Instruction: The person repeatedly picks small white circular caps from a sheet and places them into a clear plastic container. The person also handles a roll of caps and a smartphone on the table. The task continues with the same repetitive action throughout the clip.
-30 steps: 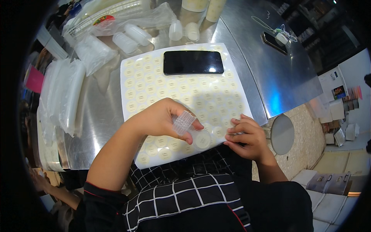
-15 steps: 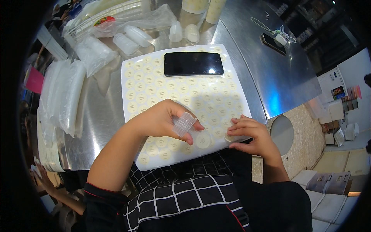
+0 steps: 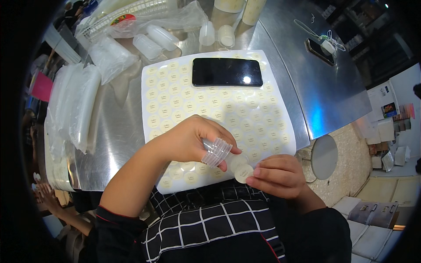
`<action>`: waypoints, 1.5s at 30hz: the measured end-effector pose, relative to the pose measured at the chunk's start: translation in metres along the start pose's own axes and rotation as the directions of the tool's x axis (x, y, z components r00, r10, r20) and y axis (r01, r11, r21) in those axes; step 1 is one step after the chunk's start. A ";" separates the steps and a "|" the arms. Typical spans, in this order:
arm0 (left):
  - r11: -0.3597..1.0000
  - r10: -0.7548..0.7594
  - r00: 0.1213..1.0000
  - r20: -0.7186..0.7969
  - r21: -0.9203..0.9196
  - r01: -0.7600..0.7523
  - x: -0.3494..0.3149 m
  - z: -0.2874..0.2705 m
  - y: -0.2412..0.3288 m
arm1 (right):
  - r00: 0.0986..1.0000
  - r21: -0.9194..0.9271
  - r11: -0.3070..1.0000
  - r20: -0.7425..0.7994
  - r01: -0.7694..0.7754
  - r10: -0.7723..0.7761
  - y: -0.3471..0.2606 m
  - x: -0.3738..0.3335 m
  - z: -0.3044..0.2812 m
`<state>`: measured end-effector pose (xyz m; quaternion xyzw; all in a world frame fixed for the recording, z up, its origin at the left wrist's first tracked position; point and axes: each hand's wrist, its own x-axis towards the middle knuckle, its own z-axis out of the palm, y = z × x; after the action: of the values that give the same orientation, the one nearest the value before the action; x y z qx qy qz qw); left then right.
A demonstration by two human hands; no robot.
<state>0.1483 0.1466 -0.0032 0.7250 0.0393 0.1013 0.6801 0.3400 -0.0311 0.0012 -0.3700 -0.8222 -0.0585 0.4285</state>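
My left hand [image 3: 190, 139] is closed around a short stack of clear plastic pieces [image 3: 217, 152], which look like small round lids, over the near part of the sticker sheet [image 3: 210, 105]. The stack lies tilted, its round end toward the right. My right hand [image 3: 280, 177] pinches a round cream sticker [image 3: 243, 173] between thumb and fingers at the sheet's near edge. That sticker overlaps the pale round end of the stack; whether they touch I cannot tell. The white sheet carries rows of the same cream stickers.
A black phone [image 3: 227, 72] lies on the sheet's far part. Clear bags of stacked plastic [image 3: 83, 109] line the left, and a white basket [image 3: 127, 13] stands behind. Small plastic stacks [image 3: 207, 34] stand beyond the sheet. Another phone [image 3: 320, 51] with a white cable lies far right.
My right hand has moved left and nearer to me, lifting the round sticker off the sheet toward the stack. My left hand has turned the stack slightly and shifted a little right.
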 end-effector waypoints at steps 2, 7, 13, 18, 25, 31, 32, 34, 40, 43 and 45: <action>1.000 0.003 1.000 0.002 -0.008 -0.003 0.000 0.002 0.001 | 1.000 -0.009 1.000 -0.026 0.010 -0.010 0.002 0.002 0.007; 1.000 0.026 1.000 -0.003 -0.008 -0.026 0.000 0.000 0.001 | 1.000 -0.012 1.000 -0.021 -0.021 0.021 0.005 0.002 0.011; 0.999 0.014 1.000 -0.001 -0.029 -0.015 0.000 -0.001 0.001 | 0.998 0.004 0.998 -0.008 -0.060 0.060 0.004 0.001 0.013; 0.999 0.012 1.000 0.002 -0.049 -0.011 -0.001 0.000 0.001 | 0.996 0.026 0.996 0.028 -0.089 0.088 0.004 -0.001 0.010; 0.999 -0.016 1.000 0.006 -0.042 0.016 -0.001 -0.001 0.001 | 0.982 0.038 0.983 0.059 -0.181 0.179 0.003 0.004 0.012; 0.989 -0.109 0.994 -0.030 -0.103 0.106 -0.007 -0.008 0.006 | 0.894 -0.051 0.920 0.221 -0.388 0.389 0.001 0.018 0.001; 0.989 -0.091 0.996 -0.015 -0.121 0.089 -0.007 -0.009 0.006 | 0.882 -0.055 0.913 0.242 -0.404 0.404 -0.001 0.020 0.002; 0.988 -0.071 0.997 0.001 -0.139 0.071 -0.006 -0.010 0.006 | 0.877 -0.009 0.915 0.282 -0.402 0.388 -0.002 0.024 0.000; 0.971 -0.205 0.979 -0.007 -0.128 0.203 -0.007 -0.012 0.005 | 0.951 0.214 0.937 0.206 -0.275 0.232 0.001 0.034 -0.008; 0.973 -0.218 0.976 0.021 -0.077 0.219 -0.004 -0.010 0.001 | 0.899 -0.004 0.928 0.243 -0.374 0.363 -0.003 0.039 0.001; 0.972 -0.236 0.971 0.039 -0.004 0.237 -0.003 -0.010 0.000 | 0.891 -0.072 0.931 0.273 -0.356 0.362 -0.005 0.040 0.005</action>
<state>0.1431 0.1558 -0.0032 0.7140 0.1118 0.0058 0.6911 0.3189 -0.0101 0.0294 -0.5244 -0.7915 0.0666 0.3068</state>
